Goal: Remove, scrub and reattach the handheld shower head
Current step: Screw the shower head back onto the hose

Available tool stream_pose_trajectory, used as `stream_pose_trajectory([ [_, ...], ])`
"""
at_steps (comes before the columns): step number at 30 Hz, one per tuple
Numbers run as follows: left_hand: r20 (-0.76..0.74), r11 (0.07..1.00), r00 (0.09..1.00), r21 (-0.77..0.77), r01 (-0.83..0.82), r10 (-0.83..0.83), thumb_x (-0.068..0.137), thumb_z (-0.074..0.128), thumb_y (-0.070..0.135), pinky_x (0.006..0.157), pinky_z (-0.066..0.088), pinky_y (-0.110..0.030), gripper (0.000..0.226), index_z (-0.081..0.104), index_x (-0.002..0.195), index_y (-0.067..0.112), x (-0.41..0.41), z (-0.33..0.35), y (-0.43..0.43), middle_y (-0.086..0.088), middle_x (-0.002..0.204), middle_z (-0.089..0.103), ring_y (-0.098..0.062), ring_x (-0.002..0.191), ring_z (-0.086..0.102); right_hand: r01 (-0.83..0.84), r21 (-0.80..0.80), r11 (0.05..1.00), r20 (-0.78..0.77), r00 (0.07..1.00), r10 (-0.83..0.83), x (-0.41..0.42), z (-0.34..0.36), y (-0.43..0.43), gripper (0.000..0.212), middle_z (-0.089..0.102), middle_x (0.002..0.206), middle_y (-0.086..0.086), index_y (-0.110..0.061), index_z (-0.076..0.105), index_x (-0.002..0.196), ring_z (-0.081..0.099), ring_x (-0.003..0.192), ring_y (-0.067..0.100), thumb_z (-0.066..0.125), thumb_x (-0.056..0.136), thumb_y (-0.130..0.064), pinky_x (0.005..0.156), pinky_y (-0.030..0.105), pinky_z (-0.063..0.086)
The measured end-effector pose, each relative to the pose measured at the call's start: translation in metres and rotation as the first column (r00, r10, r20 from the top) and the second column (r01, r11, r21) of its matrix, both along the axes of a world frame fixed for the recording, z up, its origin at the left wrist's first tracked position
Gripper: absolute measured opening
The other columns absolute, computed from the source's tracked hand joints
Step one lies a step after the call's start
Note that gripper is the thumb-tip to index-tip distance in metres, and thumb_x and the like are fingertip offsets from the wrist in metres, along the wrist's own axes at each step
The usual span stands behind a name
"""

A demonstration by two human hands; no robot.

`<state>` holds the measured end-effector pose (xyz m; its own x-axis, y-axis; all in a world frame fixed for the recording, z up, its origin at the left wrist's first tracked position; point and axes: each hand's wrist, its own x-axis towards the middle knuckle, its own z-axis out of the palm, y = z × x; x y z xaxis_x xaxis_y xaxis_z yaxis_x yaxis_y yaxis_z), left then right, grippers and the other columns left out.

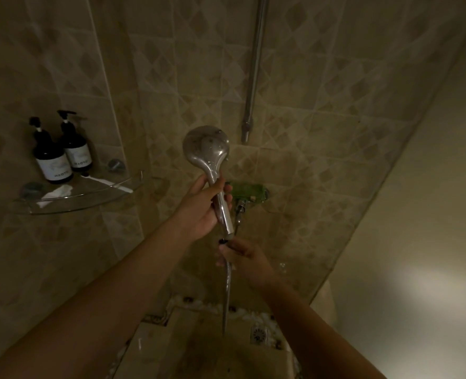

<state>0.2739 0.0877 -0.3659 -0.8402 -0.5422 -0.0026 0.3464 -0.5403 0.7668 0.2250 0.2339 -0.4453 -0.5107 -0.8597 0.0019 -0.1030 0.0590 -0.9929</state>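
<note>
Holding shower head (206, 144) handle in curled left hand (201, 206) fingers (221, 187); pinching hose nut (227, 237) with right hand (242, 255) fingers (226, 248). Judging hose (227, 291) seemingly joined; detaching or refitting, cannot tell; scrubbing unconfirmed

Two hands are appearing (left hand (200, 209), right hand (244, 258)), with one shower head (206, 144), one hose (227, 285), two bottles (52, 160) (76, 153), one shelf (103, 196), one pipe (255, 67), one tap (249, 191) and one drain (258, 335).
</note>
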Motion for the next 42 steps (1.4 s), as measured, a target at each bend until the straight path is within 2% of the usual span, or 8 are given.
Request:
stream_pose_trajectory([
  [3,-0.008,1.000,1.000,-0.008,-0.006,0.005,0.093,0.061,0.011,0.069,0.049,-0.033,0.028,0.057,0.121,0.014,0.001,0.007,0.005,-0.008,0.084,0.063,-0.020,0.073,0.058,0.019,-0.044,0.999,0.060,0.998,-0.017,0.002,0.007,-0.001,0.021,0.063,0.081,0.010,0.016,0.060,0.115,0.064,0.057,-0.003,0.052,0.098,0.006,0.057,0.010,0.048],
  [9,0.036,0.991,0.999,-0.132,-0.007,0.011,0.097,0.056,0.011,0.070,0.041,-0.037,0.032,0.053,0.129,0.013,0.005,0.022,0.004,-0.008,0.081,0.056,-0.020,0.069,0.051,0.039,-0.122,0.992,0.036,0.999,-0.035,0.003,0.016,-0.004,0.010,0.063,0.085,0.015,0.000,0.066,0.099,0.062,0.066,0.009,0.056,0.098,0.000,0.062,0.014,0.049],
  [17,0.100,0.978,0.990,-0.194,-0.077,0.097,0.087,0.065,0.014,0.058,0.042,-0.033,0.017,0.060,0.100,0.022,0.002,0.025,-0.003,0.000,0.068,0.058,-0.013,0.056,0.054,0.065,-0.129,0.989,0.045,0.997,-0.060,0.013,0.021,-0.012,0.029,0.065,0.073,0.002,-0.023,0.073,0.083,0.060,0.063,0.009,0.057,0.099,-0.004,0.059,0.016,0.048],
  [22,0.104,0.962,0.973,-0.206,-0.181,0.205,0.051,0.084,0.022,0.045,0.041,-0.026,0.049,0.056,0.090,0.027,-0.005,0.028,-0.005,0.008,0.058,0.057,-0.009,0.047,0.049,0.077,-0.112,0.991,-0.017,0.997,-0.079,0.014,0.027,-0.016,0.026,0.060,0.057,-0.007,-0.009,0.068,0.078,0.052,0.051,0.002,0.056,0.101,-0.010,0.054,0.012,0.043],
  [26,0.074,0.937,0.957,-0.236,-0.257,0.281,0.052,0.084,0.021,0.040,0.038,-0.023,0.047,0.055,0.089,0.028,-0.007,0.024,-0.005,0.011,0.053,0.054,-0.006,0.041,0.042,0.076,-0.145,0.987,-0.088,0.992,-0.089,0.019,0.030,-0.017,0.028,0.056,0.063,0.008,0.009,0.063,0.082,0.051,0.059,0.018,0.055,0.101,-0.010,0.062,0.028,0.044],
  [31,0.111,0.951,0.964,-0.225,-0.211,0.240,0.075,0.077,0.015,0.036,0.031,-0.021,0.027,0.052,0.081,0.023,-0.004,0.027,-0.006,0.009,0.048,0.042,-0.005,0.037,0.033,0.044,-0.114,0.993,-0.204,0.977,-0.067,0.033,0.034,-0.015,0.037,0.050,0.053,-0.013,-0.024,0.056,0.067,0.046,0.048,-0.002,0.056,0.101,-0.011,0.052,0.014,0.039],
  [36,0.126,0.973,0.982,-0.200,-0.114,0.141,0.087,0.069,0.021,0.034,0.027,-0.019,0.034,0.047,0.063,0.025,0.005,0.040,-0.004,0.011,0.042,0.034,-0.004,0.031,0.028,0.023,-0.188,0.982,-0.007,1.000,-0.024,0.043,0.040,-0.012,0.033,0.048,0.056,-0.009,-0.015,0.058,0.070,0.046,0.051,0.005,0.052,0.103,-0.010,0.055,0.020,0.043],
  [42,-0.043,0.994,0.996,0.072,0.079,-0.076,0.081,0.069,0.034,0.035,0.025,-0.018,0.039,0.038,0.060,0.024,0.015,0.051,-0.003,0.011,0.038,0.029,-0.003,0.030,0.028,-0.099,-0.358,0.929,0.239,0.951,0.194,0.036,0.052,-0.003,0.020,0.054,0.075,0.009,-0.011,0.071,0.088,0.047,0.060,0.013,0.053,0.095,-0.015,0.063,0.033,0.044],
])
